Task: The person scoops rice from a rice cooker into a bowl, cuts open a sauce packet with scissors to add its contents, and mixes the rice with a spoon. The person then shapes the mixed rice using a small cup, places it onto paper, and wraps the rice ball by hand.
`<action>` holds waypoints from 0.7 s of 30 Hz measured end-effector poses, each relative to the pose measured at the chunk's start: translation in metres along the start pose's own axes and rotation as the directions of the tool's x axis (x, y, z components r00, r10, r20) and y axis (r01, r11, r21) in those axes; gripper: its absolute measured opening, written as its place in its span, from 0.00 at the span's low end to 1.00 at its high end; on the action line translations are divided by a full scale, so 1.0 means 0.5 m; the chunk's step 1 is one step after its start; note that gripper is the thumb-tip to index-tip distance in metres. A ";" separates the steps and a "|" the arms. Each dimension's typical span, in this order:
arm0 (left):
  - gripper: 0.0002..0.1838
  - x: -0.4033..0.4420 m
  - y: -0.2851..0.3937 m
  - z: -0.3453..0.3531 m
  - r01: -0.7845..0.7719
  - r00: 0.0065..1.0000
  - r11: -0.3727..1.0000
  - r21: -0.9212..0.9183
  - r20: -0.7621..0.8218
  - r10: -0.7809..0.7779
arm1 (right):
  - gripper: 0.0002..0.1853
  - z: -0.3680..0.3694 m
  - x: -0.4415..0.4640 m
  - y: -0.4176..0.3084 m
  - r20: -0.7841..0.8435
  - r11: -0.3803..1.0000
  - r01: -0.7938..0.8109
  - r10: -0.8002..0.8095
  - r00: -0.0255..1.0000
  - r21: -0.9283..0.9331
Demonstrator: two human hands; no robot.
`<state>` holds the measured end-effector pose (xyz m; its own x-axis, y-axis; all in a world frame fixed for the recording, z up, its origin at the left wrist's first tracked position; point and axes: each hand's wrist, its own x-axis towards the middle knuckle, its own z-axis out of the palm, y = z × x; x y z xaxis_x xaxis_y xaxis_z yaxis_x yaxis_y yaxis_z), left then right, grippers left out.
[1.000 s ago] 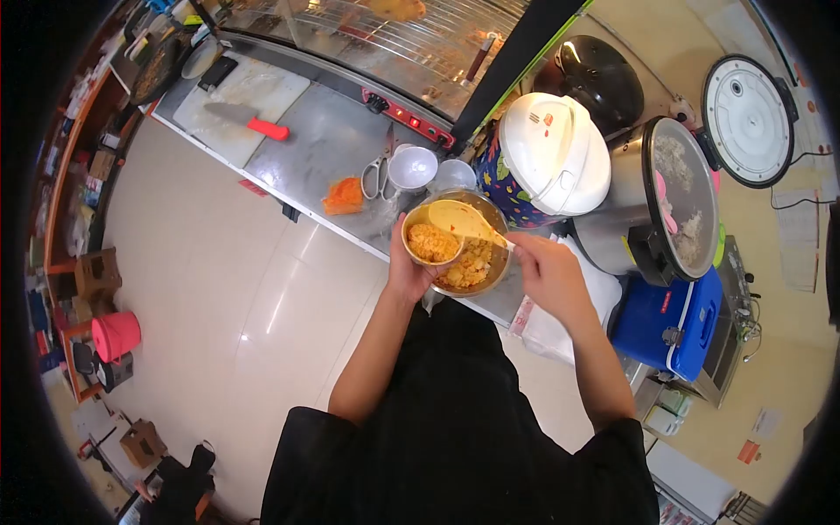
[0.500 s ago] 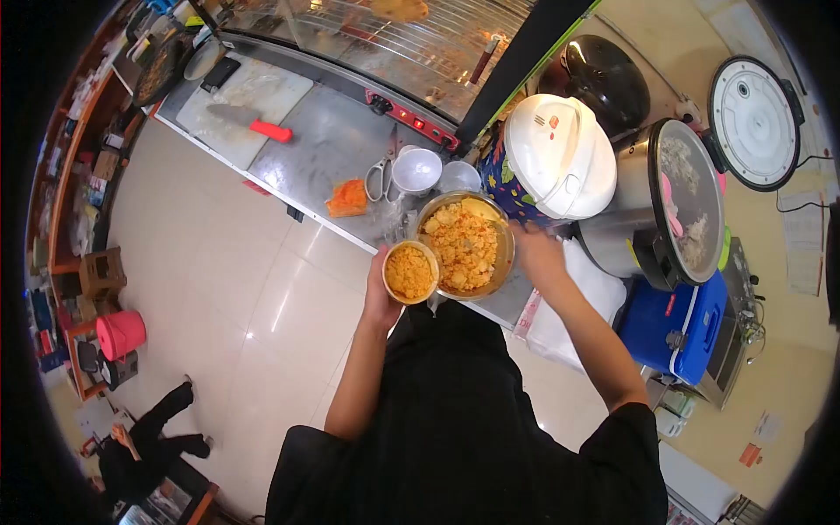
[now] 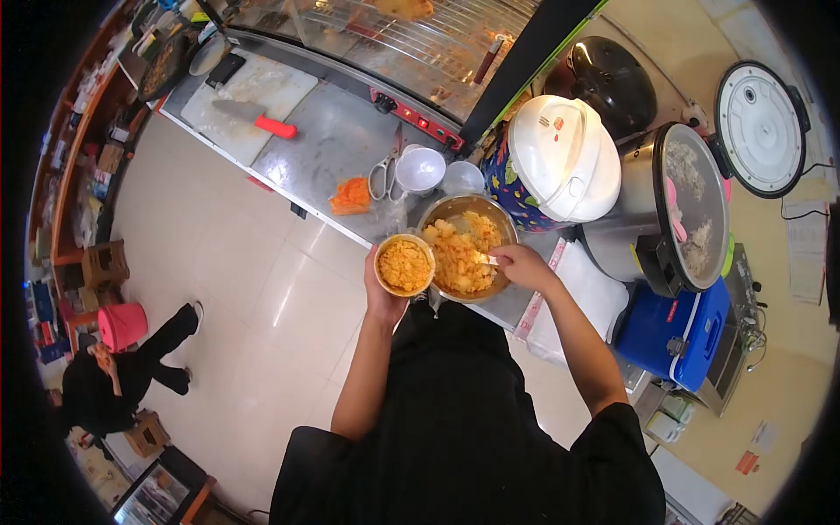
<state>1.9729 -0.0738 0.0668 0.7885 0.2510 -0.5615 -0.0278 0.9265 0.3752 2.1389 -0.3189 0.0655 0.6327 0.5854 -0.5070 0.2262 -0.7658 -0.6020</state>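
My left hand (image 3: 383, 299) is closed around a small round bowl (image 3: 404, 265) filled with orange-yellow rice. Just right of it, a metal mixing bowl (image 3: 510, 229) stands at the counter's edge with more rice (image 3: 464, 254) inside. The fingers of my right hand (image 3: 523, 267) grip the pale handle of a spoon (image 3: 486, 259), whose far end is down in that rice. Behind the metal bowl are white bowls (image 3: 421, 170), scissors (image 3: 381, 179) and an orange packet (image 3: 351, 196).
A knife with a red handle (image 3: 276, 127) lies on a white cutting board (image 3: 210, 114). To the right stand a white-lidded cooker (image 3: 560, 157), an open rice pot (image 3: 630, 219) and a blue cooler (image 3: 674, 332). A glass warming cabinet (image 3: 411, 52) borders the back. Another person (image 3: 114, 376) walks at lower left.
My right hand has moved from beside the metal bowl's right rim to over it, now with the spoon in the rice. The rice there is shifted. The other person has moved up.
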 end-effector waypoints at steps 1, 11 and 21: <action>0.30 0.001 0.002 0.002 -0.005 1.000 1.000 -0.009 0.004 0.005 | 0.18 -0.005 -0.003 0.003 0.017 1.000 -0.004 0.004 1.000 0.031; 0.30 0.030 -0.016 0.072 -0.083 0.993 0.979 0.186 0.093 0.066 | 0.17 -0.101 -0.123 0.029 -0.050 0.921 -0.087 0.114 0.992 0.380; 0.27 0.061 -0.121 0.150 0.016 0.993 0.980 0.199 0.113 -0.039 | 0.29 0.015 -0.189 -0.201 -0.343 0.979 0.037 -0.106 0.933 -0.203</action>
<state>2.0450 -0.1435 0.0823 0.8533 0.1816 -0.4889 0.1074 0.8562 0.5054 2.0510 -0.2953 0.1691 0.8205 0.5362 -0.1980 0.3946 -0.7820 -0.4826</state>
